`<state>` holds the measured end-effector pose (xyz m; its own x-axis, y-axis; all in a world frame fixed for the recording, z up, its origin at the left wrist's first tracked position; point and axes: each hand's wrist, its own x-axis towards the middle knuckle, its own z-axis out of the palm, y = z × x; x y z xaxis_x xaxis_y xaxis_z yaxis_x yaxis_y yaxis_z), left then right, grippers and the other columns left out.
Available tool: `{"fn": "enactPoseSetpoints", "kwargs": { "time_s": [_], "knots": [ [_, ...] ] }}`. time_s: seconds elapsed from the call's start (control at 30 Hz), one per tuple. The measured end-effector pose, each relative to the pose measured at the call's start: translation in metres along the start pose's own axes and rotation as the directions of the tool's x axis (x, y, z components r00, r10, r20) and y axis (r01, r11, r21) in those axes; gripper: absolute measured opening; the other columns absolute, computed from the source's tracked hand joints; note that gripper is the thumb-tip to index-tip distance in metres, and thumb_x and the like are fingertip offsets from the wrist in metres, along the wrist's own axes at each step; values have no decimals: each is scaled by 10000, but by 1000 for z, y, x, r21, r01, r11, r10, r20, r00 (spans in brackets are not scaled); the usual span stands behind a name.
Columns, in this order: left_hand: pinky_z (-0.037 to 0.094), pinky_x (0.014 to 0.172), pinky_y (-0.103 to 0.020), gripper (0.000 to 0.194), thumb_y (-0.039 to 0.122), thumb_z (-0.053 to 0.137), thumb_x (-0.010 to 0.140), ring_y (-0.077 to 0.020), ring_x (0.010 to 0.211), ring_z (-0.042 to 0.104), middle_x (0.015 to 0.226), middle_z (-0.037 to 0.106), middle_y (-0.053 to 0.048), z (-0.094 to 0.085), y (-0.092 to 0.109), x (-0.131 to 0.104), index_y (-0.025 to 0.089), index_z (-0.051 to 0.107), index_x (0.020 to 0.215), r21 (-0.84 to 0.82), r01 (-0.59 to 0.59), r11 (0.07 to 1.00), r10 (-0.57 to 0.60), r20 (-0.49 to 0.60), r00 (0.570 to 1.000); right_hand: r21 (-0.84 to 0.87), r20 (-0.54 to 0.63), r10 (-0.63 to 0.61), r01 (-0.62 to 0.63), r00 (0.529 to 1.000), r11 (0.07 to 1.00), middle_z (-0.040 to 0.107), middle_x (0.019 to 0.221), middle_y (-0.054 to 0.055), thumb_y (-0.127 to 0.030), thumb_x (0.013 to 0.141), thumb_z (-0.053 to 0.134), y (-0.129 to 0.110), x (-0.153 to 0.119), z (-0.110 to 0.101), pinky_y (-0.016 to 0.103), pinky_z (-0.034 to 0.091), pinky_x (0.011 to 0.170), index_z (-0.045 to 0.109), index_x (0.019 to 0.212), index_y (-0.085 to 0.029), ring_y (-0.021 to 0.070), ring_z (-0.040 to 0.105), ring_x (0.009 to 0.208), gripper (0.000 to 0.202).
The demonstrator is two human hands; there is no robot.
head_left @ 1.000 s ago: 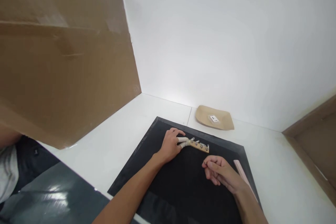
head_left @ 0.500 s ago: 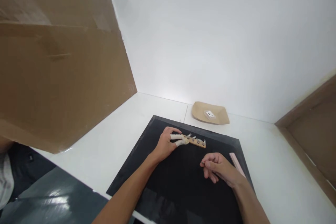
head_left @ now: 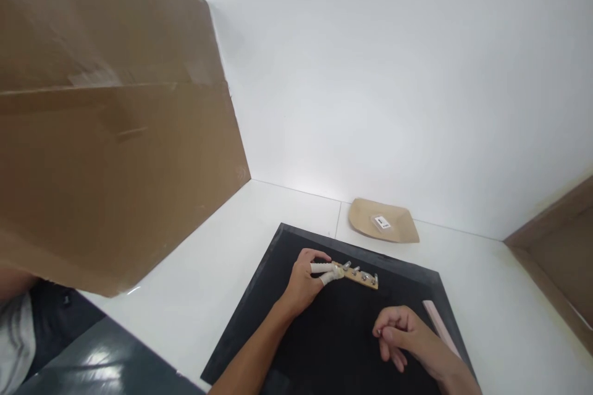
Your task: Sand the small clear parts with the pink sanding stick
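My left hand (head_left: pixel 309 279), with white wraps on two fingers, pinches the left end of a small wooden strip (head_left: pixel 360 276). Several small metal and clear pieces stand along the strip, which lies near the back of a black mat (head_left: pixel 324 327). Lower right of the strip, my right hand (head_left: pixel 402 336) is raised over the mat, thumb and index finger pressed together. Something tiny shows at those fingertips, too small to name; the other fingers are loosely curled.
A brown paper tray (head_left: pixel 403 226) holding a small labelled packet (head_left: pixel 381 223) is behind the mat. A pale pink bar (head_left: pixel 440 327) lies at the mat's right. Cardboard (head_left: pixel 120 179) walls the left side, with part of another person (head_left: pixel 50 327) beyond it.
The whole scene sits lower and slightly right in the view. My right hand is a little farther from the strip. My left hand keeps its hold on the strip's end.
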<state>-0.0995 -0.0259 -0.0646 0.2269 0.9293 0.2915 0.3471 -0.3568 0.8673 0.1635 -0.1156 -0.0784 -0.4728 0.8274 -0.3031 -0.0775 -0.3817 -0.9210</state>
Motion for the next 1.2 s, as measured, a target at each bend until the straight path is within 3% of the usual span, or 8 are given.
{"fn": "enactPoseSetpoints", "kwargs": {
  "time_s": [0.27, 0.63, 0.87, 0.97, 1.07, 1.1, 1.13, 1.2],
  "knots": [
    [566, 1012, -360, 273, 194, 865, 829, -208, 1063, 686, 1119, 718, -62, 0, -4, -5, 236, 776, 1083, 8, -6, 1000, 6, -18, 1000, -2, -15, -29, 29, 999, 1000, 732, 698, 46, -673, 800, 846, -9, 5, 5, 186, 324, 414, 703, 929, -139, 70, 546, 456, 567],
    [571, 1037, -422, 283, 407, 829, 882, -241, 1086, 704, 1127, 733, -90, -3, 0, -3, 225, 786, 1094, 6, -20, 1000, 20, -30, 999, 7, -98, -71, 72, 993, 997, 688, 670, 11, -729, 712, 871, -17, 6, 15, 198, 329, 417, 681, 929, -146, 72, 514, 465, 651],
    [553, 1083, -433, 257, 438, 749, 942, -242, 1141, 687, 1152, 758, -96, -2, -3, 1, 221, 807, 1067, 29, -42, 999, 44, -40, 998, -20, -157, -110, 109, 981, 994, 734, 720, 69, -668, 697, 908, -22, 4, 16, 213, 376, 392, 706, 940, -126, 119, 580, 475, 627],
    [559, 1064, -438, 229, 409, 721, 959, -239, 1122, 689, 1155, 756, -93, -6, 10, -11, 224, 808, 1062, 50, -68, 996, 70, -51, 996, -58, -339, -259, 254, 904, 965, 688, 691, 44, -717, 726, 867, -27, -1, 18, 220, 389, 403, 709, 967, -136, 123, 562, 505, 648],
    [561, 1040, -413, 172, 386, 751, 947, -241, 1132, 672, 1146, 764, -77, -14, 36, -42, 256, 821, 1035, 61, -113, 992, 115, -31, 993, -175, -575, -448, 432, 684, 885, 658, 721, 8, -784, 966, 542, -22, -11, 49, 207, 381, 426, 680, 1095, -192, 97, 510, 516, 622],
    [553, 1049, -407, 128, 370, 748, 953, -238, 1137, 664, 1147, 771, -60, -18, 45, -56, 279, 830, 986, 64, -127, 990, 129, -24, 991, -239, -590, -504, 459, 631, 856, 664, 717, 11, -750, 1025, 454, -17, -16, 66, 212, 392, 428, 684, 1110, -202, 99, 508, 505, 600],
    [549, 1056, -405, 106, 353, 745, 960, -235, 1140, 659, 1148, 773, -49, -22, 53, -71, 296, 832, 981, 69, -134, 989, 136, -29, 990, -295, -570, -543, 464, 616, 835, 676, 699, 18, -683, 1051, 477, -11, -21, 84, 224, 418, 433, 705, 1093, -203, 106, 523, 492, 534],
    [571, 1016, -391, 104, 324, 746, 967, -231, 1122, 664, 1141, 773, -44, -30, 67, -101, 313, 825, 1033, 97, -141, 985, 149, -79, 986, -462, -374, -666, 493, 645, 737, 732, 705, 49, -607, 975, 679, 0, -34, 121, 268, 537, 521, 766, 997, -217, 161, 659, 569, 400]
  ]
}}
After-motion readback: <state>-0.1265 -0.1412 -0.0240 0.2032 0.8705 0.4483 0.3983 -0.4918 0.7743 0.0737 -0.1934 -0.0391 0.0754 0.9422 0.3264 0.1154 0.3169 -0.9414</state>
